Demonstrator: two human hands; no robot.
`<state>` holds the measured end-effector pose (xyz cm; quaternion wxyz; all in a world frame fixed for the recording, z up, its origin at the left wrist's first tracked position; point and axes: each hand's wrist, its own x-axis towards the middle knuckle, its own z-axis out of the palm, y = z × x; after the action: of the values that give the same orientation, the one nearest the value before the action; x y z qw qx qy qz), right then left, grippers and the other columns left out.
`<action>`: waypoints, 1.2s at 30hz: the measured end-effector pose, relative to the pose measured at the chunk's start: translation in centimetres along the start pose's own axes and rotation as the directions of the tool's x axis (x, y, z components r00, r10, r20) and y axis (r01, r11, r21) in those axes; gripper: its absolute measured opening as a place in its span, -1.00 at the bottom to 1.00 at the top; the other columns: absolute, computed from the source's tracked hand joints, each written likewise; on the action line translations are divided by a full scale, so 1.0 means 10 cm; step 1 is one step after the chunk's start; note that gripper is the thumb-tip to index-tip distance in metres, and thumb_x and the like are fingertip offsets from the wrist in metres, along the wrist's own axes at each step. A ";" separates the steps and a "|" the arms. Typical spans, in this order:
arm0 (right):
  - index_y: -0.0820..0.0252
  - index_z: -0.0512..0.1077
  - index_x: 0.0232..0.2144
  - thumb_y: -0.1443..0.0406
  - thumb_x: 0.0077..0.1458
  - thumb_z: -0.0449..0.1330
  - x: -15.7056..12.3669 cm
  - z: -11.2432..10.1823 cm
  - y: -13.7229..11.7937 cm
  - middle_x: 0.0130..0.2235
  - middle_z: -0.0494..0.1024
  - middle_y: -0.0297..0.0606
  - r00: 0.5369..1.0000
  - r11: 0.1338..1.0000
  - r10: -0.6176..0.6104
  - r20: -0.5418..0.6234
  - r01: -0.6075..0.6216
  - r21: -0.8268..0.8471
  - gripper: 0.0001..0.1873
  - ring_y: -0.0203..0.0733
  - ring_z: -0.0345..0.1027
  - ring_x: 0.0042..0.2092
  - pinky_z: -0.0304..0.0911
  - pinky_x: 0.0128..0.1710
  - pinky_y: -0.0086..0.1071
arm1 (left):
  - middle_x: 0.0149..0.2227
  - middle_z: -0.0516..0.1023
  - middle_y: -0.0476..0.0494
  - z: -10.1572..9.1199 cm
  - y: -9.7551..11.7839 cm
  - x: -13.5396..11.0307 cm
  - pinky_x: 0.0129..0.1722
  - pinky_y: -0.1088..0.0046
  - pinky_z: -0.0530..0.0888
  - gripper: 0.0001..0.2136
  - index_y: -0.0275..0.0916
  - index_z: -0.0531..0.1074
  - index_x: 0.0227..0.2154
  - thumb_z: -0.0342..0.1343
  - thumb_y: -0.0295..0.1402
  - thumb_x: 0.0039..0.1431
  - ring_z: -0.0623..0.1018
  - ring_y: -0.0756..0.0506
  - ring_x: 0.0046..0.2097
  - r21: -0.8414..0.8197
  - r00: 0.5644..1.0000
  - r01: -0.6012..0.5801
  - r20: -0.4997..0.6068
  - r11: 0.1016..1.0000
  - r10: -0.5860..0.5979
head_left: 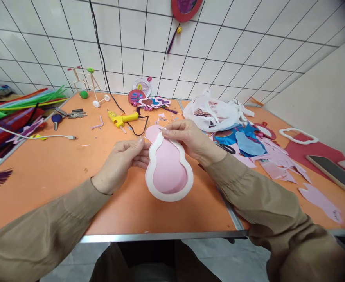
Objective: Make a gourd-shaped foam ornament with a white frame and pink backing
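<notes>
A gourd-shaped foam piece, with a white frame (168, 196) over a pink backing (170, 168), is held up above the front of the table. My left hand (121, 162) grips its left edge, thumb near the upper side and fingers behind. At the narrow top, my right hand (190, 139) pinches the piece between thumb and fingers. A rounded pink part (152, 133) shows at the upper left, behind the white frame. Under my right fingertips a small dark tip shows, too small to name.
A yellow glue gun (122, 118) with a black cord lies behind my hands. At right are a white plastic bag (209, 113), pink scraps (278, 164), scissors (227, 148) and a phone (333, 174). Keys (72, 114) and a white cable (55, 136) lie left, near pipe cleaners (28, 100).
</notes>
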<state>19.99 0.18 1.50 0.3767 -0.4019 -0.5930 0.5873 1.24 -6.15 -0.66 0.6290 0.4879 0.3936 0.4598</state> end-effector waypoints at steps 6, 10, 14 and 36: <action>0.27 0.46 -0.62 0.23 -0.17 0.33 -0.02 0.05 0.06 -0.60 0.40 -0.37 0.997 0.996 -0.054 0.050 0.057 -0.065 -0.79 -0.39 0.19 -0.56 0.03 -0.59 -0.46 | -0.43 0.62 -0.14 0.02 0.02 -0.02 -0.36 0.42 0.52 -0.71 -0.33 0.60 -0.35 0.28 -0.16 0.01 0.55 -0.05 -0.42 0.156 1.000 -0.015 0.003 0.988 0.015; 0.26 0.44 -0.63 0.26 -0.10 0.29 -0.03 0.08 0.10 -0.61 0.35 -0.41 0.991 0.986 -0.108 0.083 0.117 -0.119 -0.80 -0.41 0.14 -0.58 -0.02 -0.61 -0.46 | -0.43 0.61 -0.12 0.04 0.02 -0.02 -0.39 0.44 0.51 -0.80 -0.34 0.58 -0.38 0.26 -0.28 0.00 0.54 -0.03 -0.44 0.254 0.997 0.027 -0.075 0.967 -0.009; 0.25 0.41 -0.65 0.26 -0.13 0.28 -0.04 0.12 0.09 -0.61 0.35 -0.39 0.988 0.964 -0.147 0.040 0.152 -0.220 -0.80 -0.39 0.16 -0.55 0.00 -0.59 -0.44 | -0.44 0.58 -0.08 0.04 -0.01 0.01 -0.41 0.44 0.51 -0.85 -0.33 0.55 -0.43 0.23 -0.31 0.00 0.53 -0.01 -0.48 0.275 0.996 0.047 -0.087 0.960 -0.024; 0.25 0.38 -0.67 0.33 -0.12 0.22 -0.14 0.18 -0.03 -0.60 0.35 -0.37 0.978 0.895 -0.170 0.119 0.204 -0.396 -0.83 -0.37 0.18 -0.50 0.07 -0.54 -0.46 | -0.52 0.58 -0.07 0.00 0.01 0.03 -0.41 0.44 0.50 -0.76 -0.30 0.53 -0.46 0.38 -0.32 -0.22 0.56 -0.05 -0.46 0.289 0.996 0.079 -0.071 0.954 -0.061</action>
<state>18.91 -1.80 1.80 0.3151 -0.3883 -0.7528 0.4281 1.29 -5.83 -0.56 0.5536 0.5468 0.4933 0.3888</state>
